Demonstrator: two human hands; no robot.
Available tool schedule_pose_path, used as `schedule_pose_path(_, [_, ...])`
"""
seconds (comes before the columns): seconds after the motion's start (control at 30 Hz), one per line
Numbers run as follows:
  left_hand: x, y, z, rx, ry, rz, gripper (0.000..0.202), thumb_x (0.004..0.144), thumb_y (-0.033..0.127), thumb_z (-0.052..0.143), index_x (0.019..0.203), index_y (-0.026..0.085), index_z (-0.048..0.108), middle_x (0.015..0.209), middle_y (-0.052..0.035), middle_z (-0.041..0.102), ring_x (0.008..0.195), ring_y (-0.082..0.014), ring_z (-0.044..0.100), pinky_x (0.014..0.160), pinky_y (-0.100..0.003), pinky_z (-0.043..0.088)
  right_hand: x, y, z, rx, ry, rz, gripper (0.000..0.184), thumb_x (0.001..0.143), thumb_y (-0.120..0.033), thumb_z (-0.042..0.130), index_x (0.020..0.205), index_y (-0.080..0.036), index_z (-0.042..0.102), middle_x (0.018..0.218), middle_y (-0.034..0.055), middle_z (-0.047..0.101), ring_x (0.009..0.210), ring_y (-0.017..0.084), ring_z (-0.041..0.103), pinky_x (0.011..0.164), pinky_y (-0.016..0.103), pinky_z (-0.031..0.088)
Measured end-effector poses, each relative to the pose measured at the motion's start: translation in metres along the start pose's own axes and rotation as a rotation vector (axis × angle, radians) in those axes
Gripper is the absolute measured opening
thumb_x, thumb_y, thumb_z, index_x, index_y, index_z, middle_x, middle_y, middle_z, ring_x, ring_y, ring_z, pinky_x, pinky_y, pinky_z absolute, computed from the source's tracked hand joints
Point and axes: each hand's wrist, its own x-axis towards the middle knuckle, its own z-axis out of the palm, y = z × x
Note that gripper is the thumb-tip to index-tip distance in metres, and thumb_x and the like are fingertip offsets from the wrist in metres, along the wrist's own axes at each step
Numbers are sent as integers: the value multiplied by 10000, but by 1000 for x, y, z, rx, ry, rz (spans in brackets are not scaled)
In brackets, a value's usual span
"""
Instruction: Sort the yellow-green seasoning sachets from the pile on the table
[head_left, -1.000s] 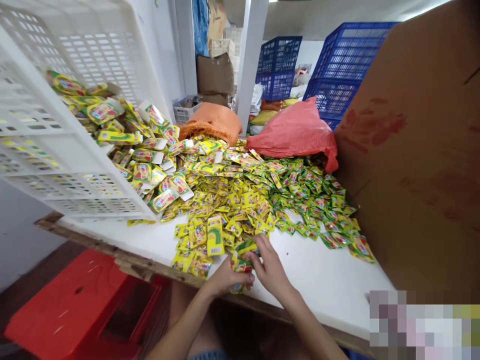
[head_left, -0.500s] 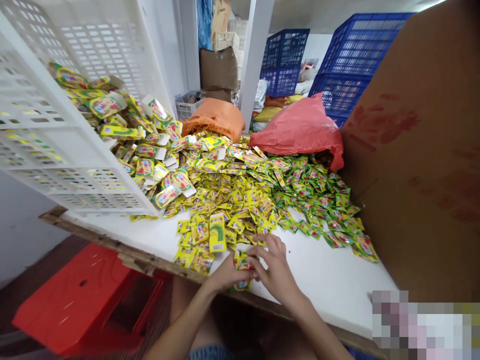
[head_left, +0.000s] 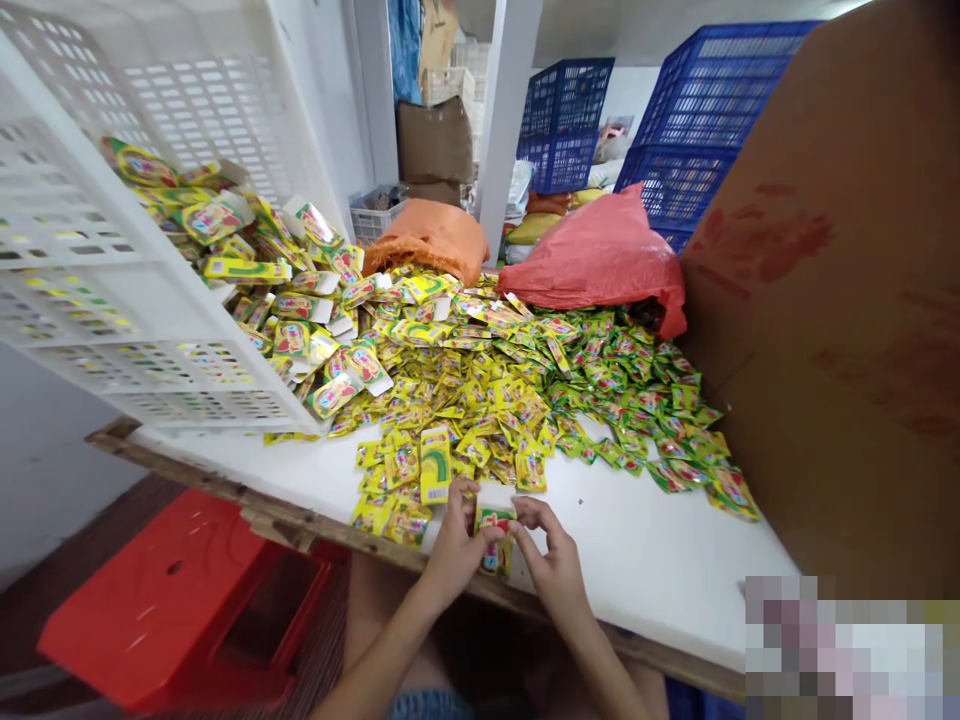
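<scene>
My left hand [head_left: 456,545] and my right hand [head_left: 551,560] meet at the near edge of the white table [head_left: 660,570], both pinched on a small stack of yellow-green sachets [head_left: 495,535] held upright between them. Just beyond lies a big heap of yellow sachets [head_left: 465,390], with green sachets [head_left: 645,400] spread to its right. A longer yellow-green box [head_left: 435,465] lies flat just left of my hands.
A tipped white plastic crate [head_left: 112,250] spills printed flat cartons at the left. A brown cardboard sheet [head_left: 840,300] walls the right side. Orange [head_left: 435,240] and red sacks [head_left: 600,260] lie behind the heap, blue crates [head_left: 675,110] farther back. A red stool [head_left: 180,600] stands below left.
My right hand has drawn back from the heap's edge toward me. Both hands now hold the sachet stack upright at the table edge, squared between the fingertips.
</scene>
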Motion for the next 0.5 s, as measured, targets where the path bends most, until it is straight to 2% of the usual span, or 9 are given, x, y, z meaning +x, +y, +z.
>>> schedule_pose_path(0.1, [4, -1, -3, 142, -77, -5, 149, 727, 251, 588, 823, 179, 501, 664, 33, 538, 648, -128, 533, 605, -217, 403, 4, -1, 0, 14, -104, -34, 211, 842, -321, 459, 871, -185, 617, 849, 59, 615, 820, 191, 561, 752, 306, 454])
schedule_pose_path(0.17, [6, -1, -4, 200, -59, 37, 130, 745, 292, 575, 740, 166, 542, 689, 9, 558, 696, -146, 545, 647, -233, 413, 8, -2, -2, 4, -151, -62, 236, 850, -321, 443, 804, -190, 634, 831, 59, 617, 834, 198, 566, 768, 311, 450])
schedule_pose_path(0.23, [7, 0, -2, 179, -7, 99, 138, 761, 299, 561, 779, 163, 576, 841, -39, 605, 834, -181, 566, 755, -268, 422, 11, -2, -2, -2, -120, -64, 224, 847, -320, 451, 844, -196, 636, 851, 57, 622, 848, 200, 571, 781, 314, 449])
schedule_pose_path(0.3, [6, 1, 0, 96, 27, 128, 183, 770, 279, 554, 922, 177, 569, 959, -63, 613, 921, -193, 567, 829, -296, 415, 11, 0, -1, 21, -43, -37, 227, 842, -317, 462, 978, -198, 600, 866, 51, 628, 824, 190, 582, 759, 309, 459])
schedule_pose_path(0.37, [6, 2, -1, 40, 19, 118, 245, 774, 259, 552, 1008, 187, 540, 960, -62, 626, 915, -186, 582, 839, -308, 424, 9, 1, 0, 41, -13, -24, 258, 841, -313, 465, 1049, -198, 566, 884, 52, 635, 816, 184, 588, 746, 308, 466])
schedule_pose_path(0.5, [6, 3, -3, 85, -33, 137, 129, 761, 262, 573, 817, 154, 615, 930, -85, 638, 935, -206, 579, 847, -316, 430, 6, -4, -2, -6, -98, -84, 202, 826, -324, 495, 907, -204, 636, 938, 67, 634, 906, 206, 568, 799, 330, 449])
